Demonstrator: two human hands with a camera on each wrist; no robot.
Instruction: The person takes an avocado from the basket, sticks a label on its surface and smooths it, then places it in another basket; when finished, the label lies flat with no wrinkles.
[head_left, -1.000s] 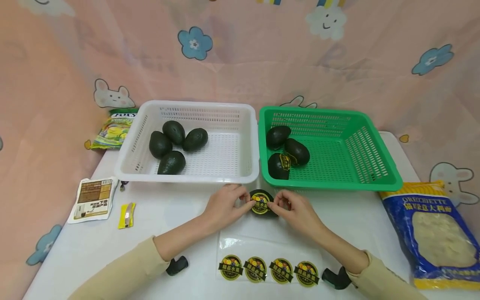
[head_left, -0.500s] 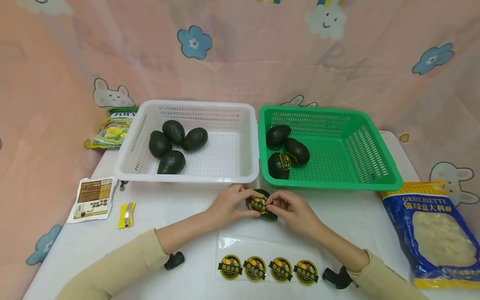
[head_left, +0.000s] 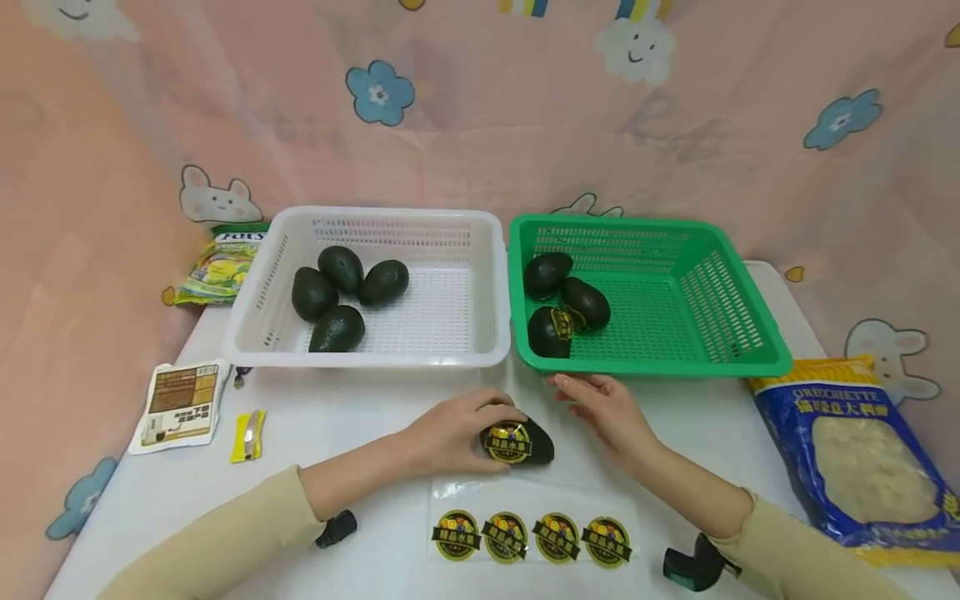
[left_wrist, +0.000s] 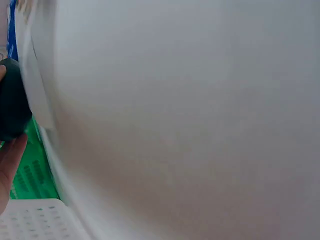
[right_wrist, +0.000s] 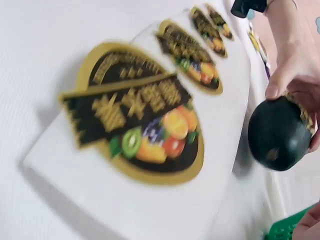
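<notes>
A dark avocado [head_left: 525,443] with a round yellow-and-black sticker on top lies on the white table [head_left: 360,417], just above a clear sticker sheet [head_left: 532,537]. My left hand [head_left: 487,429] grips the avocado from its left side. My right hand [head_left: 581,396] rests open to the right of the avocado, apart from it, fingers straight and pointing left below the green basket [head_left: 750,367]. The right wrist view shows the sticker sheet [right_wrist: 140,130] up close and the avocado [right_wrist: 280,132] with my left hand's fingers [right_wrist: 295,75] on it. The left wrist view is mostly blurred white table.
The white basket [head_left: 375,358] holds several bare avocados [head_left: 337,329]. Three avocados sit in the green basket, one with a sticker [head_left: 551,332]. A blue pasta bag [head_left: 855,450] lies at the right. At the left are a snack bag [head_left: 217,267], a brown packet [head_left: 180,400] and a yellow wrapper [head_left: 247,433].
My right hand let go of the avocado and drew back to the right. My left hand pulled the stickered avocado nearer, down to the sticker sheet.
</notes>
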